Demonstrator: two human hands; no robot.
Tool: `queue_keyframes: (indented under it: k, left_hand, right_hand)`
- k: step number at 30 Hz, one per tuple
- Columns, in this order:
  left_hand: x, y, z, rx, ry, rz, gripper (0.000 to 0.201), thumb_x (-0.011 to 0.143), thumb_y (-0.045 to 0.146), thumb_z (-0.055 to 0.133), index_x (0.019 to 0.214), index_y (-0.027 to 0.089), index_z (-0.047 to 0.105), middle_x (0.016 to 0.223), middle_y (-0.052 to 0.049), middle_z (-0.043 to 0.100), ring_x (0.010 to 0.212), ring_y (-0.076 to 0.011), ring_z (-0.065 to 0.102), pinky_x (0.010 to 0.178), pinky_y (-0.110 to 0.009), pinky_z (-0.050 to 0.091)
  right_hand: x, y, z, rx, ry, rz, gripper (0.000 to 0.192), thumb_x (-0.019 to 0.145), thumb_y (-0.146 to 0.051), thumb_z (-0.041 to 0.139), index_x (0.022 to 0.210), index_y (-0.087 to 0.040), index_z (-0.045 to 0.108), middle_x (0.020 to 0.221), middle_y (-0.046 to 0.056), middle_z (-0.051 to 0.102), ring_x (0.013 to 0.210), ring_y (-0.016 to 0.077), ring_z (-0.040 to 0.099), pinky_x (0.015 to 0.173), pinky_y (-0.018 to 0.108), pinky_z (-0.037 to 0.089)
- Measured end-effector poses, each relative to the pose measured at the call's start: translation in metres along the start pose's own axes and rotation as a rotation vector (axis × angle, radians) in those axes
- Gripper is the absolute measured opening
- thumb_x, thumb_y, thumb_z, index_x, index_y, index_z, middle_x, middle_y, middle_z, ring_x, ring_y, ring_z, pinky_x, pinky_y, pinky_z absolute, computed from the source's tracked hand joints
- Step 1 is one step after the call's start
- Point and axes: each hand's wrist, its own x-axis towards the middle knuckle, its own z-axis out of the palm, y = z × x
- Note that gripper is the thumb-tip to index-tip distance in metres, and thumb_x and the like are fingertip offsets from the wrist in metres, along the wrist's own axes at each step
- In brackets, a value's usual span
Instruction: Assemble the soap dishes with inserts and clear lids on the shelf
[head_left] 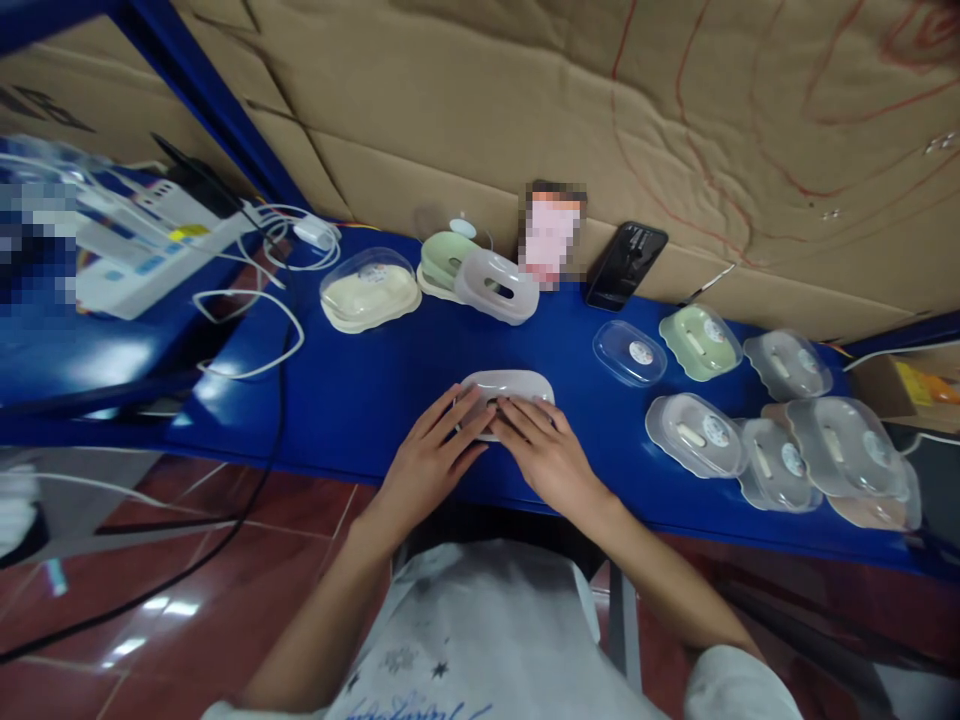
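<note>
A pale grey-white soap dish (510,380) is on the blue table in front of me. My left hand (429,455) is on its left side, with the fingers over the rim and into the dish. From the right, my right hand (546,445) grips the same dish, its fingertips meeting the left ones near the middle. The hands cover the near part of the dish. Beyond it, a second pale soap dish (484,300) leans against a green one (444,258). A cream soap dish (371,308) under a clear lid stands to their left.
Several lidded soap dishes (696,440) stand on the right, near a loose clear lid (626,355). A pixelated phone-like screen (553,235) and a black phone (626,265) lean against the cardboard (450,120). White cables (289,340) and a power strip (142,265) are at left.
</note>
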Motion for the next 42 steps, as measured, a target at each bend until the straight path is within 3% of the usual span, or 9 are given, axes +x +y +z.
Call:
queue_keyframes:
  k: [7,12,15,18,20,23,29,35,42]
  left_hand:
    - [0.005,-0.007,0.001,-0.028,0.020,-0.003,0.052,0.107,0.022,0.067,0.157,0.025,0.055,0.160,-0.012,0.060,0.159,-0.0332,0.047,0.126,-0.058,0.051]
    - [0.007,-0.012,0.005,-0.055,-0.010,-0.040,0.042,0.107,0.025,0.067,0.149,0.025,0.061,0.160,-0.011,0.059,0.159,-0.0337,0.046,0.126,-0.058,0.051]
    - [0.006,-0.011,0.005,-0.049,0.001,-0.044,0.043,0.105,0.025,0.069,0.147,0.025,0.061,0.164,-0.015,0.053,0.159,-0.0355,0.046,0.126,-0.059,0.051]
    - [0.004,-0.009,0.003,-0.085,0.026,-0.063,0.041,0.104,0.028,0.072,0.143,0.024,0.062,0.171,-0.018,0.040,0.159,-0.0369,0.045,0.123,-0.058,0.054]
    - [0.003,-0.008,0.001,-0.142,0.040,-0.100,0.042,0.104,0.029,0.072,0.144,0.026,0.060,0.174,-0.018,0.035,0.159,-0.0363,0.045,0.122,-0.056,0.055]
    - [0.003,-0.008,-0.001,-0.224,0.032,-0.210,0.058,0.103,0.031,0.074,0.156,0.031,0.050,0.171,-0.015,0.042,0.156,-0.0337,0.050,0.123,-0.055,0.053]
    - [0.003,-0.011,0.004,-0.368,0.020,-0.352,0.085,0.099,0.038,0.078,0.170,0.033,0.032,0.164,-0.016,0.053,0.144,-0.0320,0.063,0.122,-0.052,0.054]
    - [0.002,-0.016,0.006,-0.362,0.018,-0.330,0.092,0.099,0.043,0.078,0.173,0.035,0.024,0.163,-0.016,0.052,0.149,-0.0321,0.058,0.119,-0.050,0.055]
    - [0.004,-0.014,0.000,-0.250,-0.015,-0.307,0.081,0.099,0.042,0.079,0.168,0.034,0.037,0.157,-0.014,0.053,0.147,-0.0326,0.058,0.123,-0.054,0.052]
  right_hand:
    - [-0.003,0.022,-0.007,0.094,0.033,0.049,0.042,0.115,-0.027,0.045,0.153,-0.022,0.063,0.162,0.011,0.061,0.152,0.0235,0.054,0.127,0.045,0.044]
    - [-0.013,0.082,-0.020,-0.076,0.099,0.637,0.057,0.113,-0.041,0.047,0.165,-0.018,0.048,0.175,0.020,0.039,0.165,0.0403,0.030,0.130,0.067,0.032]
    - [-0.020,0.095,-0.017,-0.122,0.079,0.770,0.062,0.111,-0.039,0.048,0.167,-0.012,0.045,0.169,0.029,0.044,0.158,0.0489,0.037,0.123,0.075,0.033]
    - [-0.026,0.091,-0.014,-0.076,0.036,0.650,0.053,0.111,-0.037,0.052,0.162,-0.023,0.054,0.160,0.021,0.058,0.149,0.0411,0.050,0.122,0.067,0.041]
    - [-0.030,0.087,-0.013,-0.010,-0.009,0.495,0.051,0.110,-0.041,0.057,0.160,-0.032,0.056,0.167,0.015,0.052,0.156,0.0399,0.045,0.123,0.069,0.040]
    - [-0.033,0.086,-0.018,0.105,0.036,0.428,0.051,0.111,-0.044,0.056,0.160,-0.033,0.056,0.172,0.013,0.047,0.162,0.0402,0.038,0.120,0.070,0.045]
    - [-0.020,0.054,-0.027,0.344,0.243,0.352,0.047,0.114,-0.035,0.052,0.160,-0.027,0.057,0.159,0.011,0.063,0.150,0.0258,0.057,0.126,0.048,0.048]
    - [-0.010,0.005,-0.010,0.098,0.133,0.157,0.042,0.111,-0.025,0.057,0.153,-0.029,0.065,0.163,0.009,0.060,0.156,0.0299,0.050,0.125,0.054,0.048]
    - [-0.011,0.009,-0.006,0.031,0.051,0.078,0.053,0.110,-0.018,0.056,0.161,-0.030,0.055,0.169,0.008,0.052,0.161,0.0294,0.043,0.132,0.058,0.039]
